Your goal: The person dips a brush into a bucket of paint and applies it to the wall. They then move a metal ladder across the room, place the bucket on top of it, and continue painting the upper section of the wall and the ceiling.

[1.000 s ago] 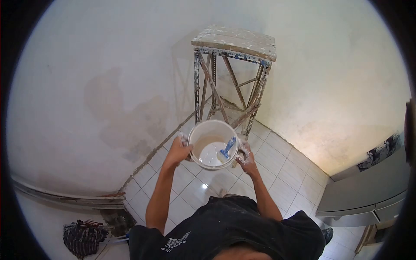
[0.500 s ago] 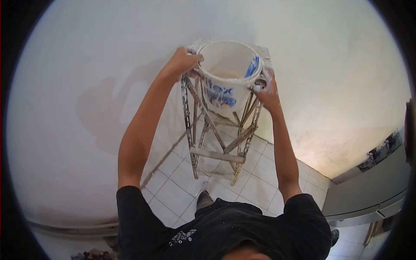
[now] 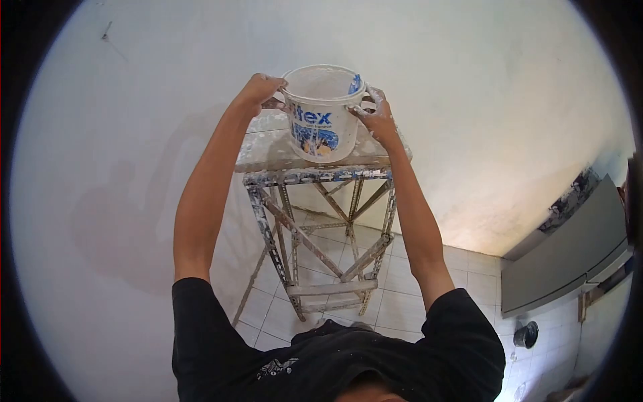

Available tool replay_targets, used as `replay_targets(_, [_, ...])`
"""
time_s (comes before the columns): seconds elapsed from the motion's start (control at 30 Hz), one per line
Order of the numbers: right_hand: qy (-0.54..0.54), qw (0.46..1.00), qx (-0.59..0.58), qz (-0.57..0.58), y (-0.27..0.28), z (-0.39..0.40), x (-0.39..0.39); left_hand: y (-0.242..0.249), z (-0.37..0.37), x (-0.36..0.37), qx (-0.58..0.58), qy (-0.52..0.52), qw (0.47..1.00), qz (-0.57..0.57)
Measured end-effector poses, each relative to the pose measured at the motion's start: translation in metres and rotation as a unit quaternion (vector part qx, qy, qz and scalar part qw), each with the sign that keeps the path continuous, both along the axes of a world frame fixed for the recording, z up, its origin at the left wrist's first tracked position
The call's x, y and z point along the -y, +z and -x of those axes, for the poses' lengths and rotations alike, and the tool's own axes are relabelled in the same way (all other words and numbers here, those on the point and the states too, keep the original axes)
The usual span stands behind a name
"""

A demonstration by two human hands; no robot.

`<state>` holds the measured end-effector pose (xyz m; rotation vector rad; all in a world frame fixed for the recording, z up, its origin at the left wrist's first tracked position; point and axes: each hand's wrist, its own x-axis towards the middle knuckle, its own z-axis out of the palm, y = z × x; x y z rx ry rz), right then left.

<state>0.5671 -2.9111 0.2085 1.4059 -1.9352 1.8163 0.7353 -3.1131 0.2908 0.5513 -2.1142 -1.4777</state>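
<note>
A white bucket with blue lettering stands upright on the paint-spattered top of a tall metal stand. My left hand grips the bucket's rim at its left side, fingers wrapped round the edge. On the right side, my right hand holds the rim near the handle joint, its fingers smeared with white. The inside of the bucket shows whitish walls; its bottom is hidden from this angle.
Pale walls meet in a corner behind the stand, above a white tiled floor. A grey cabinet-like object lies at the right, with a small dark bucket below it. Wooden braces cross the stand's legs.
The bucket now rests farther back on the stand, with both hands still on it. More of the stand's top shows in front, and the view has shifted.
</note>
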Motion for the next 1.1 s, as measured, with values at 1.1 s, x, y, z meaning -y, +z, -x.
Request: replay_targets(1.1, [-0.137, 0.939, 0.293, -0.117, -0.297, 0.072, -0.099, -0.347, -0.066, 0.010, -0.164, 0.371, 0.912, -0.060])
